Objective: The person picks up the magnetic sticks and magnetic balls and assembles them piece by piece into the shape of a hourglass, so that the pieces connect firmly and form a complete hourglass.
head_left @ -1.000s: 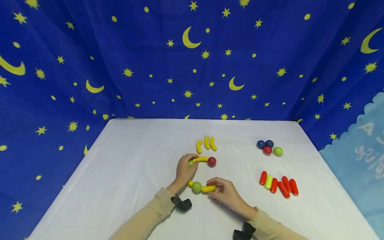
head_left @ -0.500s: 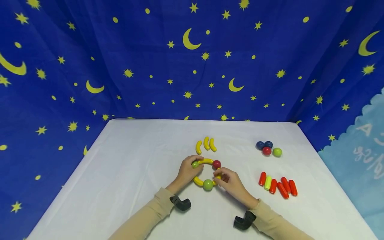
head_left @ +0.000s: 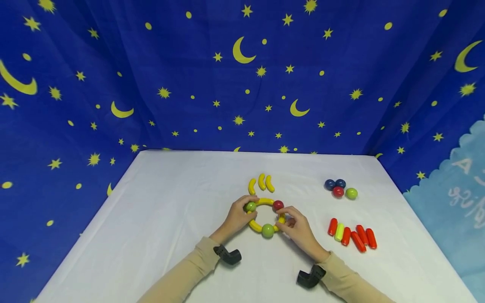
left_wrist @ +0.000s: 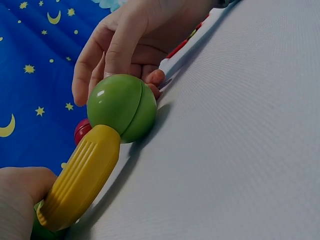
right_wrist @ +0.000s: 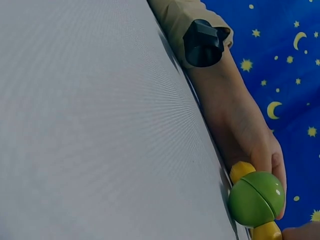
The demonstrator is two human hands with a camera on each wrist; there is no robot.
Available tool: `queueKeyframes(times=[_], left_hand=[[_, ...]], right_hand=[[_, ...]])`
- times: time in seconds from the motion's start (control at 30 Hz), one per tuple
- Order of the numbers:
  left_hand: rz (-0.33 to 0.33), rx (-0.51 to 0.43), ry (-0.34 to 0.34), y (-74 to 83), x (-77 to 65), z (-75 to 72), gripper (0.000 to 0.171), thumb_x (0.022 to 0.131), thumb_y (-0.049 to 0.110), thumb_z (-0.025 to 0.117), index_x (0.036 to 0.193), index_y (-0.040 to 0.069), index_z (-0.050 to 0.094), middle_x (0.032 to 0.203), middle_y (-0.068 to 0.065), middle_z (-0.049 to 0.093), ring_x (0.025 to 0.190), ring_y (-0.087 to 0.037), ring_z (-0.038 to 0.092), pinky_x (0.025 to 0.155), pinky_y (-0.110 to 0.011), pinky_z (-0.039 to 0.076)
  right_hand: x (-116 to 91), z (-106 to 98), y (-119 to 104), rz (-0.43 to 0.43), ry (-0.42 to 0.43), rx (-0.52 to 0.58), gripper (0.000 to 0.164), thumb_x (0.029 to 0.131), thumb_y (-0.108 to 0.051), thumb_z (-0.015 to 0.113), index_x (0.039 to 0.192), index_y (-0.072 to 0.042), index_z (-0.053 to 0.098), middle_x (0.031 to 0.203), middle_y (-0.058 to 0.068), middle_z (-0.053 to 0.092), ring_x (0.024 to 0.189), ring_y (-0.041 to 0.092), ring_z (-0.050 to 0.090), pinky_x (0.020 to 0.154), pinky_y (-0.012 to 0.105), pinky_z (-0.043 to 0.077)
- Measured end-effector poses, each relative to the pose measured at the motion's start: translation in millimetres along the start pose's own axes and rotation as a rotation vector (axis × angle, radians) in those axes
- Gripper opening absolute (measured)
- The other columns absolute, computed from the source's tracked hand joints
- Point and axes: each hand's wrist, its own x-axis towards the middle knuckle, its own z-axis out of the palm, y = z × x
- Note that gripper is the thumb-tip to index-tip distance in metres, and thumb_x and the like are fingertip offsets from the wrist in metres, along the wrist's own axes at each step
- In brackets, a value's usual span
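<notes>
A ring of curved yellow rods and coloured balls lies between the hands in the head view. At its upper left, my left hand (head_left: 236, 215) grips a green ball (head_left: 251, 206) with fingers and thumb. My right hand (head_left: 299, 229) pinches the yellow rod (head_left: 282, 218) on the ring's right side, just below the red ball (head_left: 278, 205). Another green ball (head_left: 267, 230) sits at the near side. A yellow rod (left_wrist: 82, 175) runs from it towards my left hand in the left wrist view. A further yellow rod (head_left: 266, 201) spans the far side.
Several loose yellow rods (head_left: 262, 182) lie beyond the ring on the white table (head_left: 182, 189). To the right are dark blue balls (head_left: 330, 184), a loose red ball (head_left: 338, 192) and a lime ball (head_left: 352, 193). Nearer lie red rods (head_left: 358, 242) and a lime rod (head_left: 339, 232).
My right hand has brought the loose yellow end up and round to the red ball, so the open chain now curves into a ring. The near green ball has shifted right.
</notes>
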Motion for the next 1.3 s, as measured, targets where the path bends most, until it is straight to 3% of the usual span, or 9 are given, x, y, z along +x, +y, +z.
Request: queueKeyframes(times=[0.2,0.43,0.57,0.67,0.8,0.9,1.07,1.17,1.3], left_hand=[[-0.020,-0.007,-0.007,1.2,0.9,0.8,0.035,0.081,0.001,0.068,0.116,0.005,0.064,0.124,-0.011,0.062,0.126,-0.026,0.052,0.108,-0.038,0.039],[-0.024,-0.002,-0.031,2.4,2.2,2.2,0.030,0.086,0.004,0.064,0.116,0.006,0.064,0.129,-0.011,0.061,0.129,-0.027,0.051,0.111,-0.039,0.036],[-0.006,-0.015,-0.028,2.3,2.6,2.5,0.028,0.086,0.002,0.063,0.114,0.005,0.064,0.129,-0.013,0.061,0.128,-0.027,0.051,0.111,-0.039,0.036],[0.004,-0.014,-0.017,2.2,2.8,2.7,0.029,0.086,0.003,0.063,0.114,0.005,0.065,0.129,-0.013,0.060,0.128,-0.027,0.052,0.110,-0.039,0.036],[0.011,-0.019,0.029,3.0,1.6,4.3,0.032,0.083,0.003,0.066,0.115,0.003,0.064,0.123,-0.014,0.060,0.121,-0.028,0.054,0.106,-0.041,0.041],[0.001,-0.012,0.074,3.6,0.1,6.2,0.034,0.081,0.005,0.069,0.115,0.003,0.063,0.116,-0.013,0.060,0.113,-0.026,0.057,0.101,-0.039,0.045],[-0.034,0.026,0.116,4.2,-0.7,6.1,0.036,0.079,0.008,0.072,0.114,0.003,0.064,0.112,-0.011,0.062,0.107,-0.023,0.059,0.096,-0.035,0.048],[-0.049,0.053,0.133,4.4,-0.8,5.1,0.037,0.078,0.010,0.074,0.113,0.004,0.065,0.111,-0.010,0.062,0.104,-0.023,0.060,0.094,-0.036,0.049],[-0.071,0.085,0.144,3.3,-1.1,4.5,0.038,0.077,0.013,0.075,0.113,0.006,0.065,0.110,-0.009,0.062,0.101,-0.020,0.060,0.091,-0.034,0.050]], right_hand=[[1.0,-0.8,-1.3,0.142,0.074,0.052,0.042,0.079,-0.002,0.072,0.118,-0.002,0.057,0.114,0.016,0.052,0.058,0.003,0.058,0.050,0.019,0.047],[2.4,-1.9,-1.3,0.296,0.079,0.128,0.049,0.081,-0.006,0.071,0.126,-0.004,0.050,0.077,0.013,0.067,0.056,0.007,0.059,0.056,0.019,0.047],[3.3,-3.3,-1.3,0.321,0.049,0.131,0.048,0.082,-0.008,0.071,0.126,-0.005,0.051,0.073,0.008,0.067,0.058,0.008,0.059,0.059,0.019,0.047],[2.3,-5.5,-1.7,0.318,0.036,0.126,0.046,0.083,-0.009,0.070,0.125,-0.004,0.051,0.074,0.013,0.067,0.059,0.008,0.058,0.059,0.019,0.047],[-2.9,-14.3,-3.8,0.283,0.062,0.109,0.037,0.087,-0.009,0.065,0.122,-0.001,0.054,0.096,0.019,0.066,0.066,0.007,0.060,0.061,0.020,0.050],[-10.7,-28.3,-10.4,0.207,0.137,0.070,0.030,0.088,-0.005,0.064,0.116,0.003,0.057,0.107,0.022,0.063,0.070,0.007,0.063,0.061,0.022,0.052],[-27.9,-62.9,-15.6,0.109,0.343,-0.096,0.021,0.085,0.002,0.065,0.106,0.005,0.063,0.095,0.023,0.066,0.066,0.002,0.060,0.058,0.019,0.051],[-38.6,-86.4,0.6,0.123,0.467,-0.217,0.019,0.084,0.001,0.065,0.103,0.003,0.065,0.093,0.019,0.066,0.068,-0.009,0.053,0.060,0.008,0.045],[-55.3,-113.6,13.2,0.201,0.596,-0.344,0.020,0.082,0.002,0.065,0.102,0.003,0.065,0.097,0.017,0.065,0.072,-0.014,0.045,0.064,0.002,0.038]])
